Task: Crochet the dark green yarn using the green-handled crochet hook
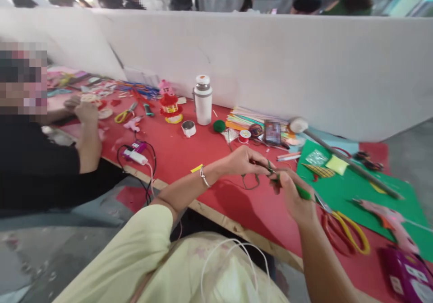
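Note:
My left hand (245,159) is pinched on one end of a thin dark green wire (252,183) that loops down over the red table (189,158). My right hand (293,195) is closed round a bright green stick-like piece (302,193) and meets the left hand's fingertips just above the table. A thin bracelet (203,176) sits on my left wrist. Red and yellow scissors (345,231) lie just right of my right hand.
A green sheet (358,190) with small cut pieces, a pink glue gun (389,217) and a grey rod (352,163) lie at right. A white bottle (203,100), tape roll (188,128), green pom-pom (219,126) and stacked paper sit further back. Another person in black works at left.

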A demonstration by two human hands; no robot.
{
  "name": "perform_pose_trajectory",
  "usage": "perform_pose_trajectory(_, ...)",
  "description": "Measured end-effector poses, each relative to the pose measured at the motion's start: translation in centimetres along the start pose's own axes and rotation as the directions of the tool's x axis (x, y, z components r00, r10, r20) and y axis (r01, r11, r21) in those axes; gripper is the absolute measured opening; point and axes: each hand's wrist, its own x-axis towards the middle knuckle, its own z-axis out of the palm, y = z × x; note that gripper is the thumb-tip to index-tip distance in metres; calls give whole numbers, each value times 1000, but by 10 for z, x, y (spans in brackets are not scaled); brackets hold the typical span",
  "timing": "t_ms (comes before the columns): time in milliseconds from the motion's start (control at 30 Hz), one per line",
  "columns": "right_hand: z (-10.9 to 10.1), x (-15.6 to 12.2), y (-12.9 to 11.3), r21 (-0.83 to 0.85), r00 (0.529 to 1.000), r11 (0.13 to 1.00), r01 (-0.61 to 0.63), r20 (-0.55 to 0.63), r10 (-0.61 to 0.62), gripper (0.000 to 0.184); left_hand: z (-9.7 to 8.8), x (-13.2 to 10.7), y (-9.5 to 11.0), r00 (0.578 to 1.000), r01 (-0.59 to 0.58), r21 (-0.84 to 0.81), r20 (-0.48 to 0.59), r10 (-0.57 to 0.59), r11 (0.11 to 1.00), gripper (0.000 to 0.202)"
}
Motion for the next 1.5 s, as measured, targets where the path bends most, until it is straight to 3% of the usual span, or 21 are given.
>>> perform_pose_trajectory(167,-5,12,10,-57,999,998,39,13,-38,22,10,11,1,970,-76,-202,-243,25,976,42)
perform_pose_trajectory(267,-19,21,19,-286,995,954,87,-14,-95,21,16,18,-1,916,-122,-267,-402,4,956,47)
perform_pose_trajectory(333,-31,25,26,-505,970,837,211,3,-243,17,17,21,-3,888,-119,-318,-459,-43,941,48)
perform_pose_trajectory(400,-42,27,31,-637,902,677,368,68,-426,10,18,23,-7,871,-80,-378,-477,-120,923,45)
perform_pose_trajectory(433,-46,28,32,-644,880,625,441,174,-442,12,18,24,-8,846,-73,-390,-511,-150,918,42)
perform_pose_trajectory(467,-49,28,31,-644,889,623,444,231,-395,12,18,25,-9,830,-65,-395,-531,-170,916,40)
perform_pose_trajectory(533,-49,32,27,-584,943,742,329,237,-232,9,15,29,-9,829,-44,-361,-534,-168,932,36)
perform_pose_trajectory(567,-48,36,23,-505,972,836,215,197,-131,18,12,31,-9,842,-41,-328,-520,-144,944,34)
perform_pose_trajectory(633,-41,48,16,-252,992,966,-53,95,79,37,7,36,-7,869,-70,-224,-493,-51,972,30)
perform_pose_trajectory(667,-36,55,12,-59,986,988,-141,79,145,44,4,38,-5,872,-96,-145,-489,13,985,27)
perform_pose_trajectory(733,-26,69,7,258,964,936,-241,178,200,54,-1,40,-1,885,-109,32,-452,112,993,23)
perform_pose_trajectory(833,-10,85,6,390,925,855,-342,301,232,49,-11,39,6,900,-91,160,-410,151,983,24)
perform_pose_trajectory(933,3,94,10,358,915,861,-360,315,252,45,-21,37,11,910,-95,181,-384,159,979,25)
perform_pose_trajectory(1167,23,104,8,369,930,853,-368,157,334,61,-34,38,13,903,-98,179,-397,163,979,27)
perform_pose_trajectory(1367,25,106,-3,297,969,923,-245,34,247,59,-43,38,19,944,-119,29,-308,122,992,23)
perform_pose_trajectory(1500,26,108,-3,317,984,936,-153,-40,174,58,-47,36,20,930,-128,212,-313,191,969,22)
